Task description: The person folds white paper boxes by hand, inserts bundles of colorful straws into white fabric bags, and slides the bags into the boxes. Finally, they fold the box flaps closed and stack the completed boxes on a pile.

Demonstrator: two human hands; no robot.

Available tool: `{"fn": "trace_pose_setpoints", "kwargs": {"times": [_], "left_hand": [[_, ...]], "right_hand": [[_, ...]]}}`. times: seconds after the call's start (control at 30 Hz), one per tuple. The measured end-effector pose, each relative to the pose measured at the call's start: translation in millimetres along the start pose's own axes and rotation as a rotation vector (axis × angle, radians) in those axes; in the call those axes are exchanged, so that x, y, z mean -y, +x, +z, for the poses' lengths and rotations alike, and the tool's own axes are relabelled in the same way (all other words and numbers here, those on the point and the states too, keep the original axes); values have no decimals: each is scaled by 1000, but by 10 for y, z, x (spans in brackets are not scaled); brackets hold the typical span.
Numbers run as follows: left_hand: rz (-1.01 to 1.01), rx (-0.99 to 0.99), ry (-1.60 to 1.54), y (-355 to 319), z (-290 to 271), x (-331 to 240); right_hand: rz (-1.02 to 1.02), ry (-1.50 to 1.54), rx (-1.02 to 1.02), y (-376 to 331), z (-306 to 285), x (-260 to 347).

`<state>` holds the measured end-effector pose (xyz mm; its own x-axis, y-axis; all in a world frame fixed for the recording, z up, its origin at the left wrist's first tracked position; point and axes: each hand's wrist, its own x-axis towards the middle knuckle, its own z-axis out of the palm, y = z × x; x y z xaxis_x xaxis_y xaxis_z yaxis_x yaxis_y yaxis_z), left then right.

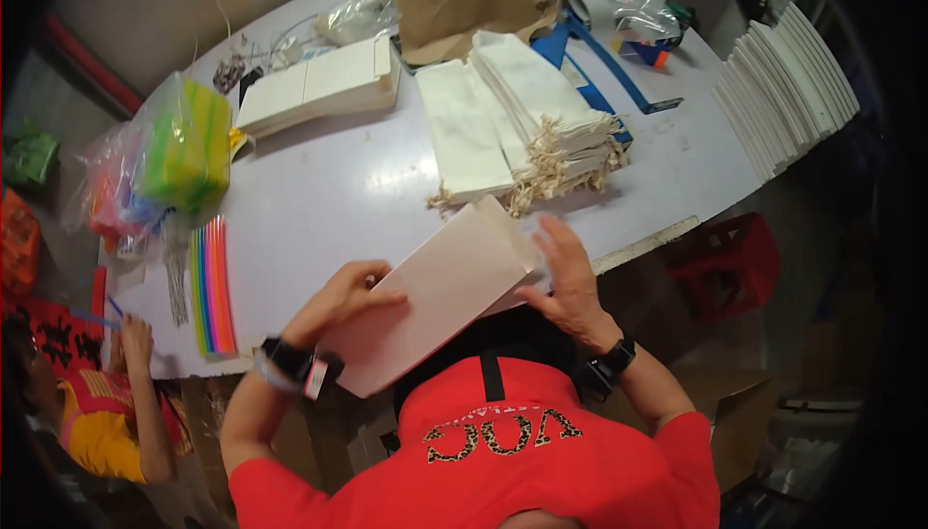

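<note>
A long white paperboard box (425,302) lies slanted across the table's front edge, close to my body. My left hand (350,299) grips its left side, thumb on the top face and the other fingers mostly hidden. At the box's upper right end, my right hand (572,282) is held with thumb and fingers apart, beside the end flap; whether it touches the flap I cannot tell. Just beyond the box sits a pile of white cloth drawstring pouches (527,94) with tan cord ends toward me.
Flat white boxes (324,86) are stacked at the back left, near bagged green-yellow packs (188,147). Coloured straws (213,287) and thin metallic brushes (176,268) lie left. A blue tape dispenser (614,65) and a row of white boxes (788,89) stand right. Another person's hand (135,343) is at far left.
</note>
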<state>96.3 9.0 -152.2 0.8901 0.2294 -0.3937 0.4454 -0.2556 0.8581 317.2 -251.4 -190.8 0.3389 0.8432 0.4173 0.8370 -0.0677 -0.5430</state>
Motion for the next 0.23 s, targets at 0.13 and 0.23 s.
{"fn": "trace_pose_setpoints", "kwargs": {"times": [0.13,0.23], "left_hand": [[191,-267,-270,-427,266,-311],[489,-578,-221,-478,408,-367]], "right_hand": [[277,724,-134,333,-257,257],[246,1065,-138,795,-438,621]]}}
